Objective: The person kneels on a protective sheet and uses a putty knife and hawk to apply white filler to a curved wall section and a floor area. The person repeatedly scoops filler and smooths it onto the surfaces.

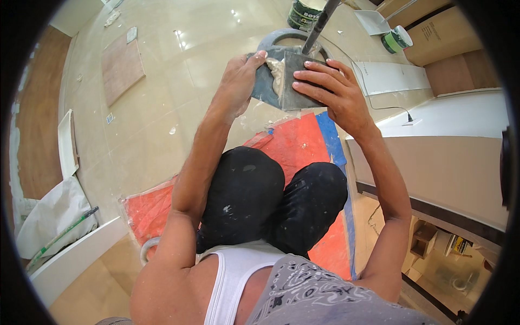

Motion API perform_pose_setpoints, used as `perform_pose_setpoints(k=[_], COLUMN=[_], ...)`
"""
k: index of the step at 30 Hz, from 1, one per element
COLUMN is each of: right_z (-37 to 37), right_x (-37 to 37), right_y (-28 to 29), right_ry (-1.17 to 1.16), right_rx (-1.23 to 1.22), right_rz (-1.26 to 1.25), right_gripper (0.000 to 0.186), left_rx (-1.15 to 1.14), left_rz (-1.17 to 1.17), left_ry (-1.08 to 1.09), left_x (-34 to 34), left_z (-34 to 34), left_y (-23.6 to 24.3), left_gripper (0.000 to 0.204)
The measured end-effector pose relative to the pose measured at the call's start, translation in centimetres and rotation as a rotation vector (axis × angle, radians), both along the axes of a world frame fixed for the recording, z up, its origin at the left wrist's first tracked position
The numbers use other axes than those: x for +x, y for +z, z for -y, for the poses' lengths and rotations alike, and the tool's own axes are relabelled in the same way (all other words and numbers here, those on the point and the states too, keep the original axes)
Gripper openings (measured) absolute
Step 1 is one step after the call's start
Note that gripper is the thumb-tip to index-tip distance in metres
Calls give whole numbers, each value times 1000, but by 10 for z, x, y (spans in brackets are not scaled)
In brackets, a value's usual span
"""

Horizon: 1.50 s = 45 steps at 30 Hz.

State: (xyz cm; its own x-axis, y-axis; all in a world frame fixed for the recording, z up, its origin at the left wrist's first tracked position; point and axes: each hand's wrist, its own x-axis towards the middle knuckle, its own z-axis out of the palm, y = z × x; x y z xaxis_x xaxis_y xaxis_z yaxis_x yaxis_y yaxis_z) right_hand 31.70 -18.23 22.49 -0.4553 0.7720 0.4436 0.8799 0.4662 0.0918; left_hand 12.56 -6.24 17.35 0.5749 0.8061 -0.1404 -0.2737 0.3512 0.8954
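Note:
My left hand [241, 81] grips a dark, flat putty blade [261, 84] with its thumb over the top edge. My right hand [341, 97] is wrapped over a second dark, squarish blade [299, 102] beside it, fingers pressed across its face. Pale putty [276, 73] sits where the two blades meet. Just behind them are a grey round container [276, 38] and a dark pole [317, 28] rising out of it. My black-clad knees [241, 189] are below my hands, over a red and blue sheet [290, 135].
Two green-labelled buckets [298, 15] [395, 40] and a white dustpan [372, 23] stand at the back, near cardboard [433, 38]. A plywood piece [122, 65] lies left. A white ledge [433, 120] with a cable runs along the right; a white sheet [51, 219] and green pole [59, 238] lie lower left.

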Motion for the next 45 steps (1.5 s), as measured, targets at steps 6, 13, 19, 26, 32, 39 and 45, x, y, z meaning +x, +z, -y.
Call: perform_pose_setpoints(k=[6, 13, 19, 26, 32, 39, 45], right_z=[13, -4, -12, -2, -1, 7, 5], right_x=[18, -45, 5, 20, 5, 21, 12], right_y=[4, -37, -45, -1, 3, 7, 2], right_ry=[-79, -165, -242, -18, -8, -53, -70], right_rx=[39, 195, 136, 55, 46, 73, 22], right_rz=[-51, -826, -492, -57, -39, -21, 26], right_gripper=[45, 51, 52, 38, 37, 38, 40], left_rx=[-94, -487, -282, -174, -102, -56, -51], left_rz=[73, 312, 206, 144, 140, 98, 59], left_ry=[86, 167, 182, 79, -8, -18, -9], left_x=[-3, 30, 15, 5, 11, 7, 9], left_z=[-8, 3, -10, -6, -4, -7, -1], left_y=[2, -15, -8, 0, 0, 1, 4], left_gripper=[26, 30, 25, 26, 29, 30, 29])
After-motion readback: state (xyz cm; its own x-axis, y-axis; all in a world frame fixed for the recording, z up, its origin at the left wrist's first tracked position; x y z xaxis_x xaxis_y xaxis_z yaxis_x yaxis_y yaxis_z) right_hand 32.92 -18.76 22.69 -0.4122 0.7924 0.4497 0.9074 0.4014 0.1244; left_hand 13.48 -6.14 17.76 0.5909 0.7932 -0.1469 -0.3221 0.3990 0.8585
